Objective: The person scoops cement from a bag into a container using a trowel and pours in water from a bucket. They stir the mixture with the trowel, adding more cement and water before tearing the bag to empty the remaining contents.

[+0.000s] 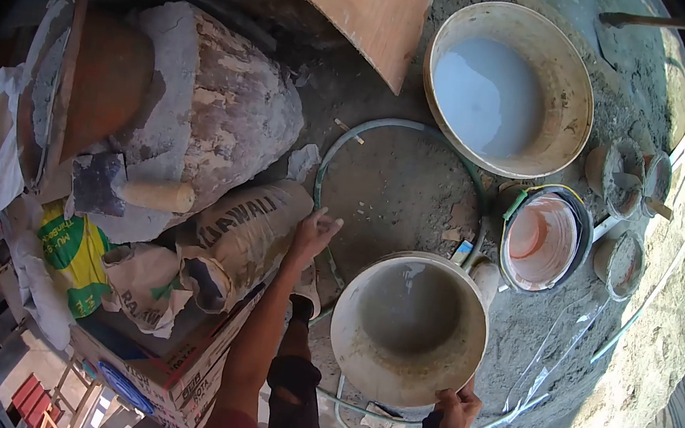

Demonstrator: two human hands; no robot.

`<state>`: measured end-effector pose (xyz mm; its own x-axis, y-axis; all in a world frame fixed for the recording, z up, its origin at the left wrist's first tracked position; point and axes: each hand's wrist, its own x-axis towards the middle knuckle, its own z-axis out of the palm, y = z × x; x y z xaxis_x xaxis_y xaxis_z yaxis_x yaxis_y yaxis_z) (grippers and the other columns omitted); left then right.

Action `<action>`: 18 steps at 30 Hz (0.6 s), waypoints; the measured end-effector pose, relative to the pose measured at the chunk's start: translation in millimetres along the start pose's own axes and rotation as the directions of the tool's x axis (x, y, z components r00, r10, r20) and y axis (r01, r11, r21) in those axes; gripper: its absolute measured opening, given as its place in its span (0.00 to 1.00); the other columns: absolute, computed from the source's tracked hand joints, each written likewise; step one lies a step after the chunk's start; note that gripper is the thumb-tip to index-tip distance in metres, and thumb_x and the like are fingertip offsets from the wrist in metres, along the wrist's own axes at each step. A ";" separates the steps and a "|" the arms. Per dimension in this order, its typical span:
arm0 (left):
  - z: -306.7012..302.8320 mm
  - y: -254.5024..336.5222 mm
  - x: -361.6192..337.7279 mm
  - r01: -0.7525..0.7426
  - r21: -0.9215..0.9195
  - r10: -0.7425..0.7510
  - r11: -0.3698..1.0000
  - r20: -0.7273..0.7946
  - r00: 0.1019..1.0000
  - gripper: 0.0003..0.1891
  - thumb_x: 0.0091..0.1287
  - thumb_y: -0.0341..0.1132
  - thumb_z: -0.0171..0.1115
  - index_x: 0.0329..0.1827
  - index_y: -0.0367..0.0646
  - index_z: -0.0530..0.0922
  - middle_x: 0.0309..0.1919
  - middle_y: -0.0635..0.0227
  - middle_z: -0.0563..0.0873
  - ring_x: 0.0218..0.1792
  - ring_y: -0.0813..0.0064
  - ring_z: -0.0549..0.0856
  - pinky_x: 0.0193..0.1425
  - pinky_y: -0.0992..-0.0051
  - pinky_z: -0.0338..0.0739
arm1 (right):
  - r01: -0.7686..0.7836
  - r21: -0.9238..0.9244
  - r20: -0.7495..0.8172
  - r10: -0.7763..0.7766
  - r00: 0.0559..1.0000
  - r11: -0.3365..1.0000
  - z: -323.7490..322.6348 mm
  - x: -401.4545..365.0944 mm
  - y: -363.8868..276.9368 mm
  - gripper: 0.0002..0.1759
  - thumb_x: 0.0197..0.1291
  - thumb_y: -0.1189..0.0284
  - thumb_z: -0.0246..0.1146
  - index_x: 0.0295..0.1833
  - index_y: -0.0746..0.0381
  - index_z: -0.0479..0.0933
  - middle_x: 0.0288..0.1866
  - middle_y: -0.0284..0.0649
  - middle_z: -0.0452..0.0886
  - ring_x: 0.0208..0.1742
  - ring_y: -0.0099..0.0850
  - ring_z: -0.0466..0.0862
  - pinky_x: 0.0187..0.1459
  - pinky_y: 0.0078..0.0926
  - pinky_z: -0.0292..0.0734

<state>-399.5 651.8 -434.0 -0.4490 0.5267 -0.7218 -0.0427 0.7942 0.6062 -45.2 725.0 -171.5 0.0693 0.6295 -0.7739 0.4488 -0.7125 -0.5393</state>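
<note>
My right hand (pixel 456 408) is closed on the near rim of a round, pale bucket (pixel 404 376), which stands tilted toward me with grey, wet-looking stuff at its bottom. My left hand (pixel 316 235) reaches out with its fingers apart and nothing in them. It is right by a green hose (pixel 320 175) that loops over the dirt floor, and beside a printed paper sack (pixel 252 216) lying on its side.
Behind the bucket stands a large tub (pixel 575 97) of cloudy water. Right of it are a smaller pail (pixel 544 243) with a reddish inside and several mortar-crusted buckets (pixel 619 263). On the left, a trowel (pixel 152 193) rests by a big crusted sack (pixel 227 106). A wooden board (pixel 360 2) juts in above.
</note>
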 end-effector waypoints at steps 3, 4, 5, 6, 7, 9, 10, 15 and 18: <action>16.3 -10.9 108.4 -0.203 0.520 0.338 0.830 -0.179 0.924 0.39 0.63 0.50 0.60 0.71 0.38 0.56 0.65 0.50 0.66 0.66 0.53 0.67 0.68 0.51 0.58 | -0.109 -0.029 -0.122 0.105 0.987 0.994 2.1 -25.1 -20.3 0.16 0.37 0.73 0.59 0.34 0.72 0.79 0.33 0.38 0.81 0.26 0.23 0.77 0.32 0.20 0.71; 20.6 -3.4 133.0 -0.184 0.641 0.383 0.745 -0.186 0.905 0.41 0.62 0.48 0.61 0.73 0.41 0.52 0.68 0.50 0.62 0.69 0.53 0.62 0.71 0.50 0.51 | -0.171 0.078 -0.113 0.179 0.977 0.982 0.3 -33.8 -30.7 0.20 0.37 0.76 0.58 0.41 0.75 0.78 0.36 0.42 0.81 0.33 0.27 0.78 0.38 0.23 0.72; 28.7 0.1 151.0 -0.197 0.628 0.386 0.753 -0.179 0.905 0.41 0.62 0.48 0.61 0.73 0.41 0.52 0.68 0.50 0.62 0.69 0.53 0.62 0.71 0.50 0.51 | -0.230 0.186 -0.091 0.250 0.964 0.955 -0.9 -36.9 -31.5 0.25 0.37 0.79 0.57 0.47 0.78 0.76 0.39 0.47 0.82 0.40 0.30 0.80 0.44 0.26 0.74; 35.3 -0.4 162.3 -0.153 0.625 0.384 0.766 -0.253 0.888 0.38 0.63 0.45 0.60 0.73 0.44 0.54 0.66 0.50 0.65 0.68 0.53 0.64 0.71 0.48 0.50 | -0.229 0.179 -0.104 0.250 0.963 0.957 -13.2 -40.2 -19.1 0.25 0.37 0.79 0.57 0.47 0.78 0.76 0.39 0.47 0.82 0.40 0.30 0.80 0.44 0.26 0.74; 40.1 -3.5 165.4 -0.105 0.623 0.377 0.775 -0.322 0.868 0.35 0.64 0.41 0.60 0.73 0.46 0.55 0.65 0.50 0.67 0.66 0.53 0.67 0.70 0.46 0.49 | -0.270 -0.002 -0.119 0.268 0.956 0.963 -33.9 -47.9 -3.2 0.19 0.45 0.74 0.61 0.45 0.73 0.77 0.38 0.41 0.81 0.38 0.27 0.77 0.40 0.25 0.72; 41.0 -7.5 155.1 -0.118 0.566 0.321 0.816 -0.273 0.907 0.34 0.64 0.37 0.58 0.73 0.48 0.56 0.64 0.50 0.68 0.64 0.50 0.69 0.69 0.47 0.54 | -0.285 -0.208 -0.127 0.263 0.956 0.936 -42.3 -57.3 -11.1 0.15 0.50 0.72 0.63 0.44 0.68 0.80 0.39 0.34 0.81 0.41 0.25 0.75 0.44 0.25 0.71; 39.5 -6.7 149.4 -0.125 0.515 0.279 0.848 -0.234 0.931 0.33 0.65 0.33 0.57 0.73 0.50 0.56 0.62 0.49 0.70 0.61 0.47 0.71 0.67 0.48 0.59 | -0.283 -0.209 -0.132 0.260 0.957 0.936 -44.6 -59.4 -10.4 0.15 0.50 0.72 0.63 0.44 0.68 0.80 0.39 0.34 0.81 0.41 0.25 0.75 0.44 0.25 0.71; 94.3 -78.1 59.9 -0.104 0.462 0.182 0.880 -0.127 0.975 0.33 0.63 0.22 0.53 0.73 0.50 0.57 0.55 0.43 0.73 0.55 0.45 0.76 0.54 0.60 0.76 | -0.169 -0.237 -0.157 0.134 0.978 0.957 -49.3 -73.7 -19.8 0.16 0.46 0.68 0.64 0.37 0.69 0.80 0.31 0.34 0.80 0.33 0.22 0.75 0.35 0.21 0.70; 163.9 -169.3 -72.7 -0.264 0.433 0.320 0.862 -0.060 0.946 0.32 0.59 0.19 0.49 0.70 0.40 0.58 0.42 0.49 0.76 0.36 0.50 0.80 0.39 0.56 0.77 | -0.067 -0.243 -0.161 0.027 0.987 0.968 -38.4 -65.4 -45.4 0.15 0.37 0.72 0.60 0.31 0.71 0.79 0.27 0.36 0.80 0.28 0.23 0.76 0.35 0.20 0.70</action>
<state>-213.3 528.7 -538.9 -0.4917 0.7338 -0.4688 0.4682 0.6767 0.5682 -35.9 728.0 -83.7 0.2243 0.6514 -0.7248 0.6461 -0.6562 -0.3898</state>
